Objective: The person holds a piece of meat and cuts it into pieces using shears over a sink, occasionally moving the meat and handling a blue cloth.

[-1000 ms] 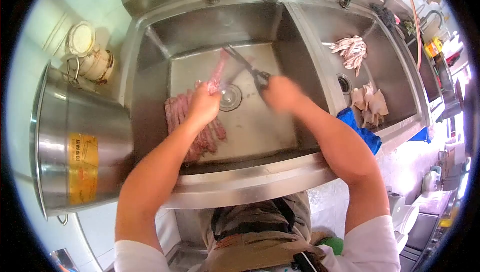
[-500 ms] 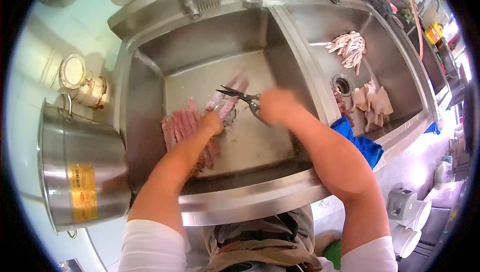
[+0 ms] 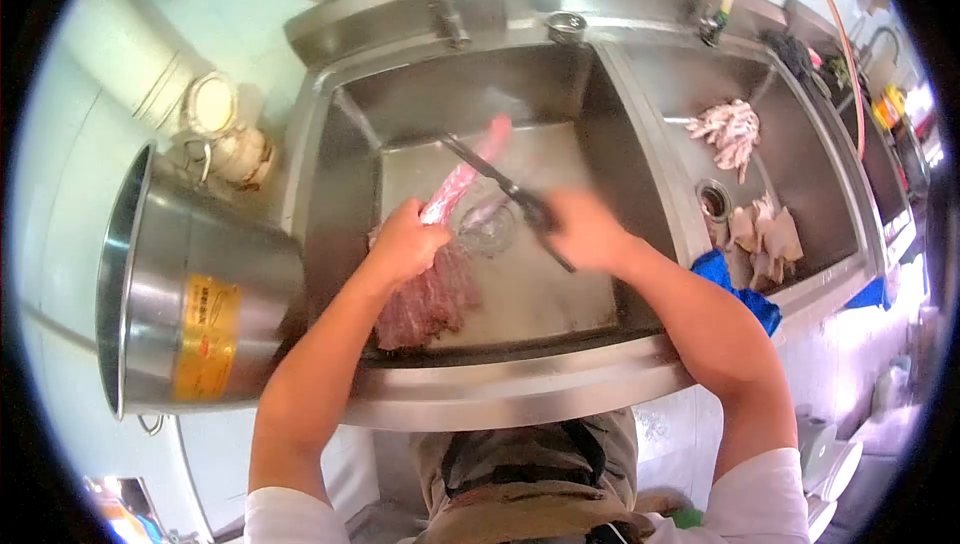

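A: Where the grip begins, what is held?

B: Left hand (image 3: 410,244) closed round the near end of a reddish meat strip (image 3: 455,189); right hand (image 3: 590,229), blurred, wrapped on the handles of dark scissors (image 3: 525,201).

A: Why that hold?

B: Probably to steady one end, leaving the far length free to the blades. Contact between blade and strip: cannot tell.

A: Strip's lie?

B: Over the large basin (image 3: 565,304). Long axis diagonal; free end points away from the person, slanting right. Scissors cross that line, tips to the far left.

A: Further out?

B: More strips (image 3: 425,304) heaped beside and below the left hand, probably kept within its reach. Smaller basin, right: pale pieces (image 3: 727,134) at the far side, flatter pieces (image 3: 770,244) nearer, perhaps sorted by kind. Blue cloth (image 3: 738,289) over the near rim.
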Demonstrator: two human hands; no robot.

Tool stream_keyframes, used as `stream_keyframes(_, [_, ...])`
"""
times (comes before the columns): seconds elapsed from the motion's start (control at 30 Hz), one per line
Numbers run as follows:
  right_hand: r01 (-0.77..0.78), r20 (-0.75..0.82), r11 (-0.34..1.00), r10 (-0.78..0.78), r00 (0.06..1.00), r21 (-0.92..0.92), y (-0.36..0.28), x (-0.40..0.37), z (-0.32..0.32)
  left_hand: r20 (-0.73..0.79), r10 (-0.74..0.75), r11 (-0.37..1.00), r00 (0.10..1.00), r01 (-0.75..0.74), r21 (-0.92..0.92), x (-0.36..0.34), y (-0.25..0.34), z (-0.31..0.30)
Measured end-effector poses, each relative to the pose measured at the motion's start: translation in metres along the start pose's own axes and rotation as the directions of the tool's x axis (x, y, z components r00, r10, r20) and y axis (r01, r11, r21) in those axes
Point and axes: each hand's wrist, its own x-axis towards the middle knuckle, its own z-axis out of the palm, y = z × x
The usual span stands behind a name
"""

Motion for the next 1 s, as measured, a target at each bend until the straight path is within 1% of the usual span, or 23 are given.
stream_keyframes(0.03, [0.038,-0.05,0.999,-0.038,0.998,-0.008,-0.007,-0.004,-0.001,-0.083,0.045,0.999,0.996,-0.044,0.005,-0.011,0.007,-0.005])
stream_keyframes(0.07, [0.056,-0.031,0.995,-0.059,0.998,-0.087,-0.011,-0.005,-0.001,-0.165,0.087,0.996,0.983,-0.086,0.011,-0.021,0.012,-0.009])
stream_keyframes(0.1, [0.091,-0.033,0.989,-0.095,0.995,-0.117,-0.016,-0.008,0.0,-0.243,0.126,0.992,0.962,-0.125,0.017,-0.029,0.015,-0.012])
stream_keyframes(0.17, [0.145,-0.031,0.973,-0.152,0.988,-0.177,-0.024,-0.014,0.004,-0.317,0.141,0.989,0.938,-0.15,-0.005,-0.043,0.021,-0.015])
stream_keyframes(0.2, [0.151,0.026,0.959,-0.15,0.988,-0.239,-0.026,-0.015,0.005,-0.348,0.146,0.987,0.926,-0.162,-0.016,-0.047,0.021,-0.015])
stream_keyframes(0.3, [0.216,0.014,0.923,-0.223,0.975,-0.318,-0.027,-0.014,0.016,-0.305,0.204,0.975,0.93,-0.219,-0.016,-0.048,0.01,-0.017])
stream_keyframes(0.4, [0.259,-0.004,0.891,-0.28,0.96,-0.373,-0.028,-0.013,0.021,-0.237,0.159,0.973,0.958,-0.193,-0.127,-0.046,0.007,-0.015])
stream_keyframes(0.6, [0.28,-0.02,0.806,-0.339,0.94,-0.521,-0.031,-0.01,0.027,-0.211,0.222,0.964,0.952,-0.247,-0.098,-0.042,-0.01,-0.016])
stream_keyframes(0.7, [0.319,-0.052,0.769,-0.414,0.909,-0.554,-0.019,-0.008,0.033,-0.267,0.299,0.953,0.916,-0.299,0.04,-0.05,-0.005,-0.017])
stream_keyframes(0.8, [0.3,-0.077,0.806,-0.391,0.917,-0.51,-0.016,-0.006,0.033,-0.199,0.217,0.968,0.956,-0.237,-0.078,-0.052,0.003,-0.019])
stream_keyframes(0.87, [0.293,-0.132,0.927,-0.329,0.935,-0.234,-0.017,-0.005,0.03,-0.155,0.157,0.98,0.975,-0.173,-0.095,-0.054,0.012,-0.018])
stream_keyframes(0.9, [0.281,-0.153,0.956,-0.291,0.944,-0.085,-0.02,-0.004,0.027,-0.131,0.126,0.985,0.983,-0.14,-0.103,-0.055,0.014,-0.016])
stream_keyframes(0.93, [0.053,-0.031,0.99,-0.049,0.998,0.13,-0.031,-0.002,0.017,-0.135,0.166,0.979,0.977,-0.18,-0.098,-0.056,0.013,-0.013])
stream_keyframes(0.97, [-0.034,-0.014,0.95,0.04,0.999,0.309,-0.042,0.0,0.012,-0.132,0.211,0.97,0.969,-0.224,-0.091,-0.057,0.01,-0.006])
stream_keyframes(1.0, [-0.121,0.013,0.869,0.131,0.991,0.48,-0.051,0.002,0.009,-0.119,0.257,0.96,0.959,-0.268,-0.083,-0.059,0.009,0.0])
